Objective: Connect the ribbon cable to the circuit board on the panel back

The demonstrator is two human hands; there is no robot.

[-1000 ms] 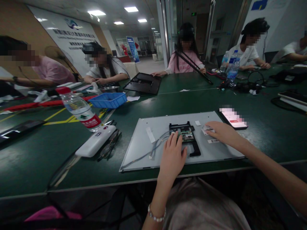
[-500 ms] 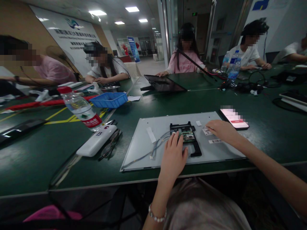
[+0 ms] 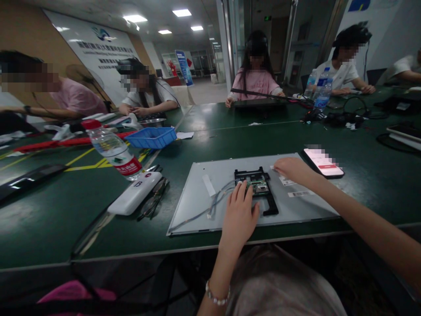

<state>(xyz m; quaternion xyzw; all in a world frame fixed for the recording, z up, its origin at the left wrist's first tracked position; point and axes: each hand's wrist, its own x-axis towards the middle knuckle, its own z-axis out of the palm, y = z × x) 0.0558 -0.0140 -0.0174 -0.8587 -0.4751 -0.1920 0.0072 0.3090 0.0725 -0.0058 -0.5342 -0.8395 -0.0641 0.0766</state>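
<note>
A grey flat display panel (image 3: 197, 197) lies on the table before me, with a black plastic frame (image 3: 271, 204) and a green circuit board (image 3: 257, 186) on its back. My left hand (image 3: 239, 213) rests over the frame's left side, fingers stretched out, fingertips on the board's edge near the grey cables (image 3: 215, 202). Above the panel's right part, my right hand (image 3: 292, 170) is closed in a pinch. Its fingertips meet a small white strip (image 3: 272, 167); whether they grip it is hidden. A second white strip (image 3: 208, 185) is stuck left of the frame.
Left of the panel are a white power bank (image 3: 135, 193), eyeglasses (image 3: 154, 199) and a water bottle (image 3: 113, 151). A blue tray (image 3: 153, 138) stands farther back. A lit phone (image 3: 323, 162) lies beyond the panel's right corner. Several people sit around the table.
My right hand has moved left and slightly away from me, from the printed label to the small white strip. My left hand stays put. Across the table, a person's dark panel has been lowered.
</note>
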